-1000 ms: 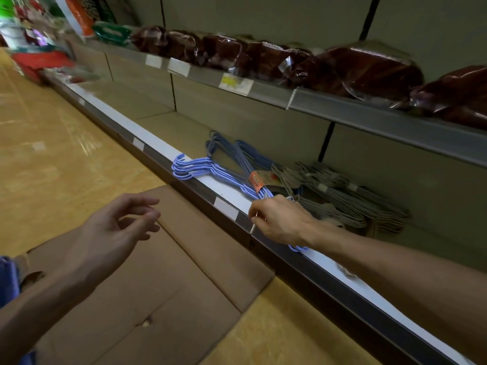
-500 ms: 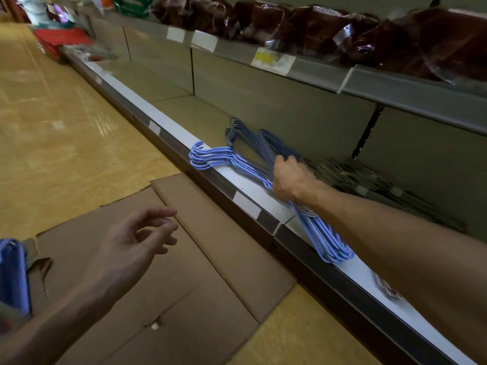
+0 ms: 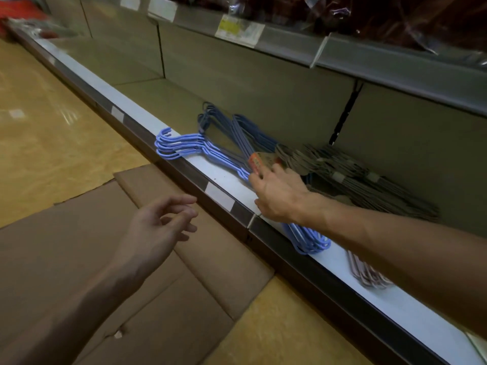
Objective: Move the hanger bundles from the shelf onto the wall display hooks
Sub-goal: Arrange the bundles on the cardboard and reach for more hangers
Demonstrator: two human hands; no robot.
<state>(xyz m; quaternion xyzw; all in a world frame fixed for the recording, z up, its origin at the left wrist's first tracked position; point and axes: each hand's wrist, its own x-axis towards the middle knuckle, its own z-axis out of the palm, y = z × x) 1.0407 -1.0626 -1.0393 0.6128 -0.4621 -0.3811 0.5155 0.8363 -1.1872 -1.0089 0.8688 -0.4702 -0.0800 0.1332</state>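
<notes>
Nearest you, your left hand point(image 3: 158, 227) hangs over the flattened cardboard point(image 3: 79, 259) on the floor, fingers point(image 3: 181, 201) loosely curled and holding nothing. Beyond it, your right hand point(image 3: 279, 198) reaches across the shelf's front rail point(image 3: 224, 196) and lies on the light blue hanger bundle point(image 3: 184, 147), fingers fairly straight and touching its orange label point(image 3: 257, 162); you cannot tell whether they grip. That bundle rests on the lower shelf, hooks over the rail. Just behind lie a darker blue bundle point(image 3: 237, 127) and grey bundles point(image 3: 355, 177).
</notes>
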